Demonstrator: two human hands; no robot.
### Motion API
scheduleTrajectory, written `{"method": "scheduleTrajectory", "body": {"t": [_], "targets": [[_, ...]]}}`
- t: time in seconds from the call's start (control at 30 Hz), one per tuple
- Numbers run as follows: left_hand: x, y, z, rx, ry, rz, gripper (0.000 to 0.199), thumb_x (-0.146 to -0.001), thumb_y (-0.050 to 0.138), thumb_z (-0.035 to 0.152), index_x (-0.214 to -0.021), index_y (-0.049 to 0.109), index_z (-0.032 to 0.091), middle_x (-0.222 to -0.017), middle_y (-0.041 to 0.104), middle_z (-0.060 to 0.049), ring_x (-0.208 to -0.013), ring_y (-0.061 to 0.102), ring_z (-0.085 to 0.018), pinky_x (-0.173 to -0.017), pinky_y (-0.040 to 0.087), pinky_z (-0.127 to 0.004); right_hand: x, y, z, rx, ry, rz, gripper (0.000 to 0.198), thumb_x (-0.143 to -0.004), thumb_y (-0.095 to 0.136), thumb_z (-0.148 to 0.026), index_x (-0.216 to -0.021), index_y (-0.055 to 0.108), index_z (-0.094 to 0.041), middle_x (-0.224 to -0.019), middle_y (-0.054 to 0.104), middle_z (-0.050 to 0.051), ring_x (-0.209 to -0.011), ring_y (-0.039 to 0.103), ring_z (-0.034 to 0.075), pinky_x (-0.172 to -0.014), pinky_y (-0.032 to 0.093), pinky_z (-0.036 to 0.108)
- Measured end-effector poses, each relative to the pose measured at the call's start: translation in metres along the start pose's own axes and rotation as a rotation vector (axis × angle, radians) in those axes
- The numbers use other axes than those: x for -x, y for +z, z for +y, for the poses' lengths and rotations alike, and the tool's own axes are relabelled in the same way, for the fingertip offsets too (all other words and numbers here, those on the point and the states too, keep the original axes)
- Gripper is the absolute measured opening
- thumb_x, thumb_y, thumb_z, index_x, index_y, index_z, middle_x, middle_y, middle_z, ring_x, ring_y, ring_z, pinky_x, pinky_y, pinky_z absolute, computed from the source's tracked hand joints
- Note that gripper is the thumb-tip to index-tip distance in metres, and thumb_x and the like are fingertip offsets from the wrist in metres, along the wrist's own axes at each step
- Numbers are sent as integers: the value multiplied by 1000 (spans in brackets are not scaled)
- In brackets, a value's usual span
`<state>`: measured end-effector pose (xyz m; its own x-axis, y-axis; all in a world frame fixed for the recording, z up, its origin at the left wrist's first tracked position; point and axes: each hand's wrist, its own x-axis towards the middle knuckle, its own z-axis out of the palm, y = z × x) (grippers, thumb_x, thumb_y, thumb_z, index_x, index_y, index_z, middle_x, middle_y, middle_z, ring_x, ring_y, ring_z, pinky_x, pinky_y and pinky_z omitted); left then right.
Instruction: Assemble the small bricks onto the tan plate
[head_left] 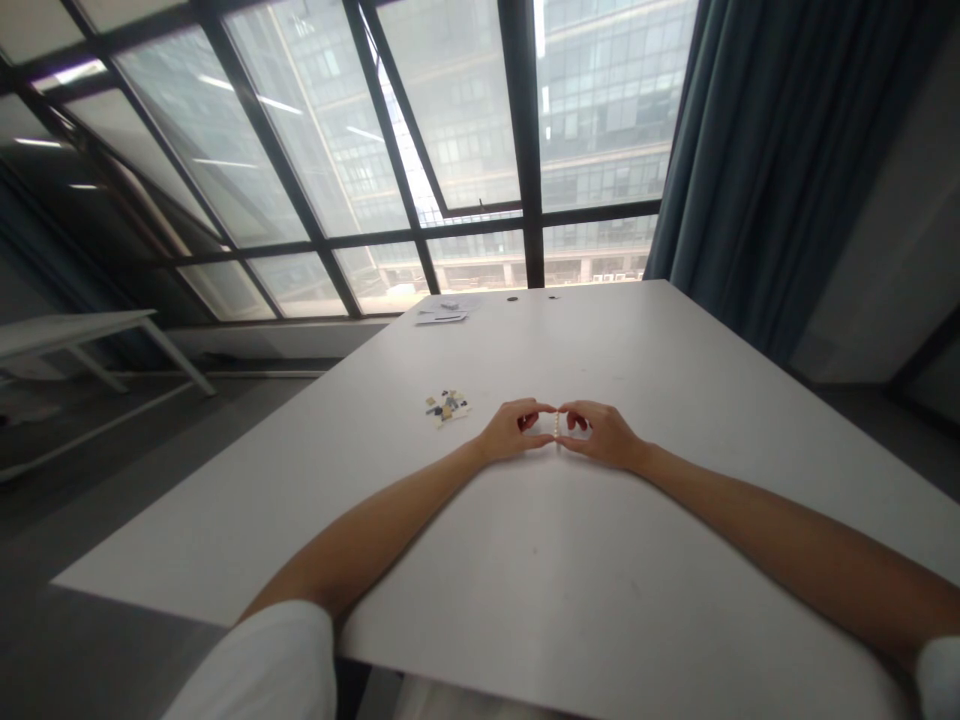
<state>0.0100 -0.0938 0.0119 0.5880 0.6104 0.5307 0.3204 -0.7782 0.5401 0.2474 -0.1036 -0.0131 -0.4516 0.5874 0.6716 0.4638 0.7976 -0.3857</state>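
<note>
Both hands meet on the white bench [675, 380], left hand [512, 431] and right hand [602, 435] pinching one tiny pale stack [556, 425], small pile of little pieces [448, 407] just left of them

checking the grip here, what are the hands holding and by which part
Both hands, left hand and right hand, pinch a tiny pale stack of pieces between fingertips, one from each side; exact contact points are too small to tell.

An office: long plain white table [675, 340], tall black-framed glass window wall [450, 150], grey-blue curtain [750, 150], office tower [607, 90] outside.
</note>
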Motion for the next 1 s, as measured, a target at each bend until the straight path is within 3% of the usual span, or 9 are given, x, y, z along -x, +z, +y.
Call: {"method": "scheduleTrajectory", "body": {"t": [1.0], "targets": [[0, 1, -3, -9, 37, -10, 45, -80, 75, 41, -117, 71, 15, -68, 46, 5, -60, 39, -9, -60, 33, -22, -2, -4, -4, 1, 9, -10, 35, -81, 75, -39, -108, 64, -20, -78, 65, 1, -63, 54, 14, -64, 46, 28]]}}
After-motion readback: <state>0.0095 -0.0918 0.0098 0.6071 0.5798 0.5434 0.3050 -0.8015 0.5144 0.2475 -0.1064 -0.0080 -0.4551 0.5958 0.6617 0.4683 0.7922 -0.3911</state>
